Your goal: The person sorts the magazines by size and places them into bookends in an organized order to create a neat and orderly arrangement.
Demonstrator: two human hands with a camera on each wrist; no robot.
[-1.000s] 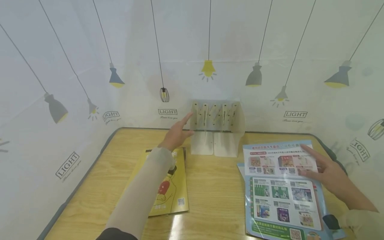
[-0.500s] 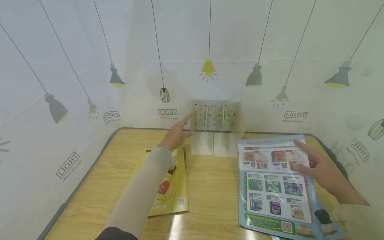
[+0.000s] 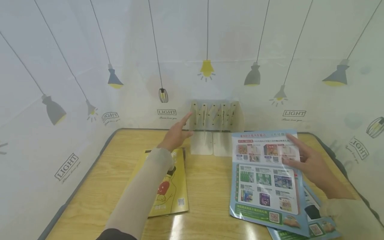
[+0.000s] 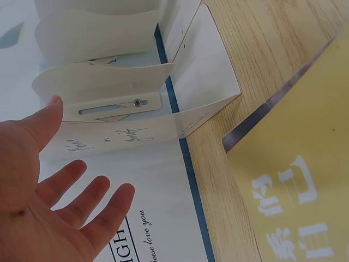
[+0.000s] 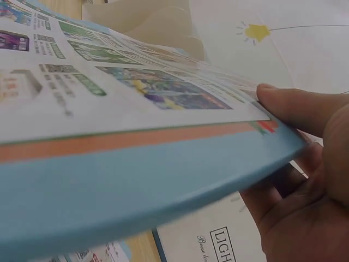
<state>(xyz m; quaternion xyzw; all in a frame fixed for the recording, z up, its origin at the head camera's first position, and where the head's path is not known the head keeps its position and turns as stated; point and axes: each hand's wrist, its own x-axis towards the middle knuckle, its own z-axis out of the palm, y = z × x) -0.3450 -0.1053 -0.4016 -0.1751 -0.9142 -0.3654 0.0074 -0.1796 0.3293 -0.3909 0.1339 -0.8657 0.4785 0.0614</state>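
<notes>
My right hand [image 3: 312, 166] pinches a blue-bordered magazine [image 3: 264, 186] by its right edge. In the right wrist view the thumb [image 5: 294, 109] lies on the printed cover, with the fingers underneath. The magazine is raised, its back cover facing up, and it overlaps the rack's lower right corner in the head view. My left hand [image 3: 175, 136] is beside the left side of a white folding book rack [image 3: 201, 143], fingers relaxed and slightly spread. In the left wrist view the thumb [image 4: 46, 123] overlaps the rack's side panel, and nothing is in the palm.
A yellow magazine [image 3: 177, 180] lies left of centre, partly under my left sleeve. Another blue magazine [image 3: 325, 226] lies on the right of the wooden table [image 3: 210, 193]. Behind the rack rises a white cloth backdrop [image 3: 180, 40] printed with lamps.
My right hand has lifted the top magazine off the one below and carried it left towards the rack, uncovering the lower magazine. The left hand stays beside the rack.
</notes>
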